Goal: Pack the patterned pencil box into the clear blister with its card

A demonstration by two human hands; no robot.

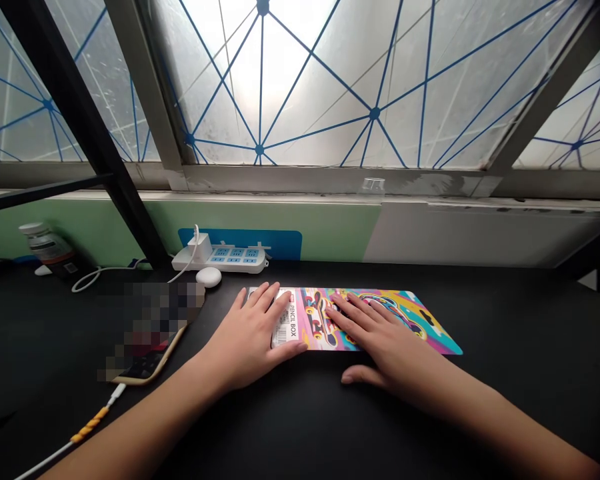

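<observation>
The left hand [247, 340] and right hand [383, 340] lie open and flat on a colourful pencil box [425, 327]. It rests on a black desk [520, 393].

"What's behind the table?"

"A wide frosted-glass window [280, 80], webbed with thin blue lines, set in a grey metal frame [330, 179]."

"And the light?"

"Bright white, glowing through the panes, strongest at top centre."

"Below the sill?"

"A pale green wall panel [90, 230] meets an off-white panel [470, 233], with a blue rectangle [285, 243] at the table's back edge."

"Anything else?"

"A black metal strut [80, 113] slants down to a matte black tabletop [530, 320]."
</observation>
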